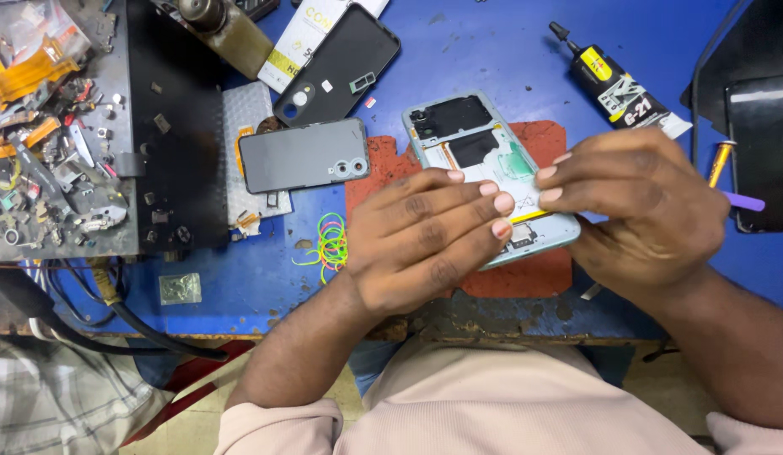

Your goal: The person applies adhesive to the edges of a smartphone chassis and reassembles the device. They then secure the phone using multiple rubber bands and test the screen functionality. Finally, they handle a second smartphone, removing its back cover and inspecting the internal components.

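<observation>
An opened light-blue phone (475,139) with its back off lies on a red mat (526,274) on the blue bench. My left hand (425,236) rests flat over the phone's lower half, fingers close together. My right hand (640,206) is at the phone's right side, fingertips pinching at the white battery area (513,181); whatever it pinches is too small to make out. A grey phone back cover (305,154) and a black back cover (339,63) lie to the left.
A black glue tube (614,84) lies at the upper right beside a black device (758,152) and a yellow-tipped tool (718,162). Coloured rubber bands (331,240) sit left of the mat. A cluttered tray of scrap parts (50,135) fills the far left. Cables (113,316) hang off the bench edge.
</observation>
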